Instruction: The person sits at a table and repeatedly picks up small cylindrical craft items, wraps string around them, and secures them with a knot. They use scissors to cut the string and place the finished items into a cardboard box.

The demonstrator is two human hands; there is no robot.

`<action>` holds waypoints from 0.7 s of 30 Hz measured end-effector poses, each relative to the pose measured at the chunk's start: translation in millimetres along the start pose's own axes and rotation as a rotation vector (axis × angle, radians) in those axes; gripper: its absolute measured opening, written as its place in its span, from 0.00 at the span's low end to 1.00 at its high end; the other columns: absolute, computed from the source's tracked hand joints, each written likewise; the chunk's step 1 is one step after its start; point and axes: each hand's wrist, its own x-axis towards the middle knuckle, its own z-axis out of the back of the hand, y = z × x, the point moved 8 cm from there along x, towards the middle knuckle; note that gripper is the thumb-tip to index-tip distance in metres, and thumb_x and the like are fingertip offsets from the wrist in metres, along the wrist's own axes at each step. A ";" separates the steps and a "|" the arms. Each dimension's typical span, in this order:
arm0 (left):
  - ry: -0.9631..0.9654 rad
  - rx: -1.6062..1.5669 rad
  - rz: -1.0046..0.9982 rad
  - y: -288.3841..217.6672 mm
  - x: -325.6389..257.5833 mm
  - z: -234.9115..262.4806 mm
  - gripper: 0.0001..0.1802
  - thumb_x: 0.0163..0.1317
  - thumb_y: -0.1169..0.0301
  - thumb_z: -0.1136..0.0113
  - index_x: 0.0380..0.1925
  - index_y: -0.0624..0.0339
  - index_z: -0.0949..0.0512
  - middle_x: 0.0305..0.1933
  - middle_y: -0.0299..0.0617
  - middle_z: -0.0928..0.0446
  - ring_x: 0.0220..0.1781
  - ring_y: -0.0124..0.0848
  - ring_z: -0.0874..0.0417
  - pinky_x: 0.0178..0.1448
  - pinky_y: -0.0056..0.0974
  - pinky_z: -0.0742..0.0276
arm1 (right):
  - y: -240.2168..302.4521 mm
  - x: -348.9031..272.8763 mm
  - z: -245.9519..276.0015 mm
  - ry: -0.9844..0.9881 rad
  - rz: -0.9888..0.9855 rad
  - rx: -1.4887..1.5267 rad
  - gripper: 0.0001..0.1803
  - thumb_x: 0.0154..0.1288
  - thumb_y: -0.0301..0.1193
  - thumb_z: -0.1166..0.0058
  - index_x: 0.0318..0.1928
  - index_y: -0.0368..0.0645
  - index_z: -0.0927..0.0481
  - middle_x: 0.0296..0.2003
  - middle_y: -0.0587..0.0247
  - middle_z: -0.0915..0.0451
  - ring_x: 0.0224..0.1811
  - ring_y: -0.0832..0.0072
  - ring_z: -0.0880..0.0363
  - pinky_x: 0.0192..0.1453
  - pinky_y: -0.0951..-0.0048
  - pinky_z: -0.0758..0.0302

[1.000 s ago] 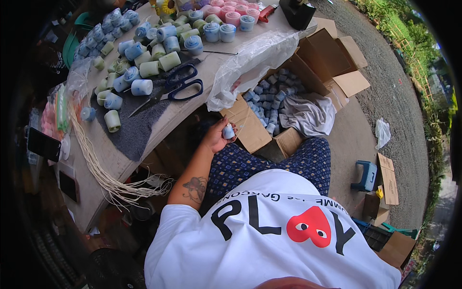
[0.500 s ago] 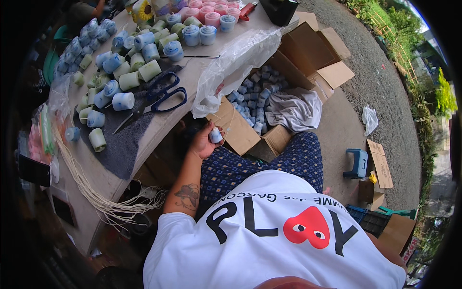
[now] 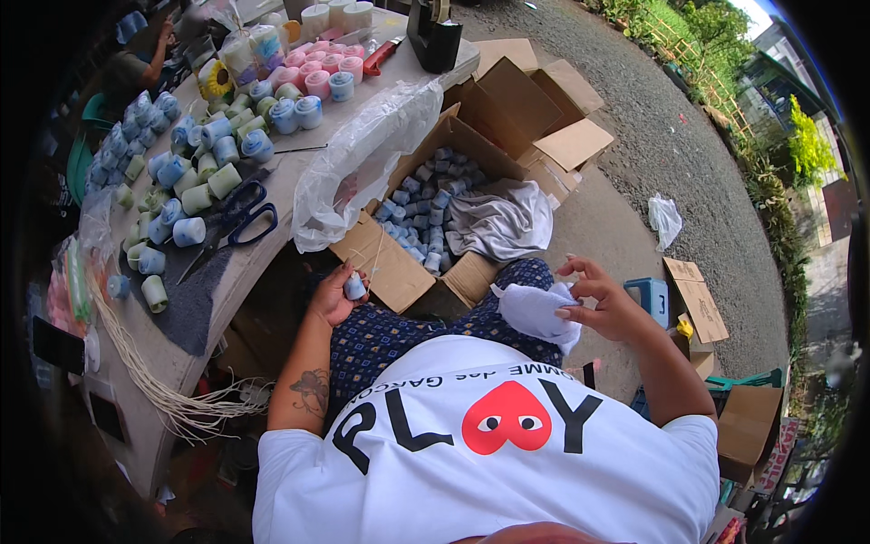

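Observation:
My left hand (image 3: 333,297) is closed round a small blue-and-white candle (image 3: 354,288), held by the near flap of an open cardboard box (image 3: 391,276). A long thin wick seems to rise from it. Over my right thigh, my right hand (image 3: 598,301) grips a bunched white cloth (image 3: 530,310) between thumb and fingers. Inside the box lie many similar blue candles (image 3: 421,218), with a grey cloth (image 3: 507,218) draped over its right side. On the table to the left, green and blue candles (image 3: 195,199) stand and lie about, next to blue-handled scissors (image 3: 254,224).
Clear plastic sheeting (image 3: 331,195) hangs off the table edge toward the box. A bundle of cream wicks (image 3: 149,376) trails over the table's near end. Pink candles (image 3: 317,83) and a black tape dispenser (image 3: 433,41) stand farther back. A blue stool (image 3: 648,299) is on the right.
My right hand has come into view with the white cloth, over my right thigh. The left hand still holds the candle. The whole view has shifted, so the table appears farther left.

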 end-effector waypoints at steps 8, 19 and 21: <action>-0.065 0.077 0.053 20.3 31.1 40.4 0.10 0.65 0.58 0.46 0.37 0.50 0.29 0.33 0.37 0.26 0.36 0.33 0.23 0.33 0.41 0.26 | 134.4 2.5 50.0 0.122 0.436 1.505 0.17 0.67 0.29 0.53 0.52 0.32 0.27 0.59 0.48 0.36 0.65 0.59 0.41 0.65 0.59 0.45; -0.109 0.215 0.018 11.8 0.3 -5.2 0.12 0.65 0.55 0.47 0.34 0.51 0.27 0.31 0.36 0.26 0.36 0.31 0.23 0.32 0.40 0.26 | 262.3 -26.0 30.3 0.327 1.171 1.444 0.16 0.71 0.27 0.59 0.55 0.31 0.30 0.55 0.55 0.31 0.57 0.71 0.33 0.60 0.72 0.37; -0.163 0.181 -0.010 9.5 -1.1 -4.2 0.12 0.64 0.56 0.47 0.33 0.50 0.27 0.31 0.36 0.25 0.36 0.31 0.23 0.33 0.40 0.26 | 267.3 -16.6 22.8 0.266 1.177 1.571 0.17 0.72 0.27 0.60 0.56 0.31 0.31 0.56 0.55 0.31 0.57 0.72 0.32 0.61 0.73 0.37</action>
